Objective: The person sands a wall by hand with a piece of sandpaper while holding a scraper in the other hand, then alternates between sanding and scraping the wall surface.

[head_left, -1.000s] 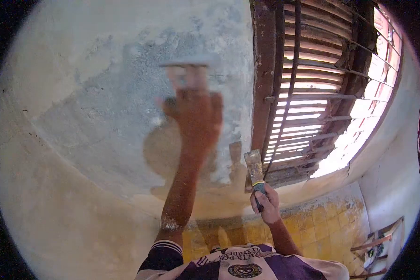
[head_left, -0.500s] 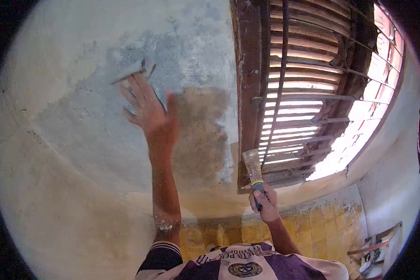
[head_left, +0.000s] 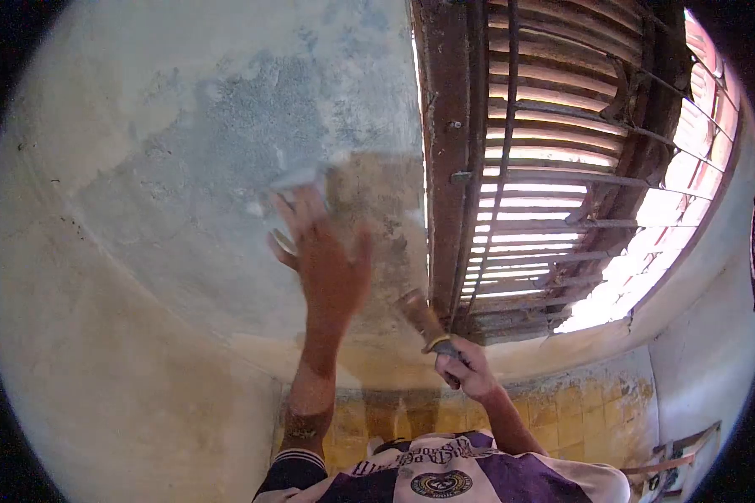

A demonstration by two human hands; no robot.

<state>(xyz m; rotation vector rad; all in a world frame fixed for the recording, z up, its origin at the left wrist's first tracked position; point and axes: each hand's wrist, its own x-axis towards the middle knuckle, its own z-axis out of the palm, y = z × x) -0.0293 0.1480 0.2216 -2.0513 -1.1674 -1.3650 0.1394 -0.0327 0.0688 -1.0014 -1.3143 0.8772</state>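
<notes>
My left hand [head_left: 331, 264], smeared by motion, is raised against the wall with its fingers stretched out. A thin pale sheet [head_left: 298, 178] shows beyond the fingertips, seemingly pinned between hand and wall; its exact kind is too blurred to make out. Lower and to the right, my right hand [head_left: 466, 369] is closed round the handle of a putty knife [head_left: 421, 317]. The knife's broad, stained blade points up and left, in front of the wall beside the window frame. Beneath the left hand the wall [head_left: 260, 117] has a rough grey-blue patch, bordered on the right by a brownish area [head_left: 377, 189].
To the right is a window with wooden slats [head_left: 554, 155], metal bars and a dark brown frame [head_left: 453, 101]. Yellow tiles [head_left: 554, 419] cover the lower wall. A wooden item [head_left: 679, 465] stands at the lower right.
My left hand has swept down and to the right along the wall with the thin sheet. The putty knife in my right hand has tilted further left.
</notes>
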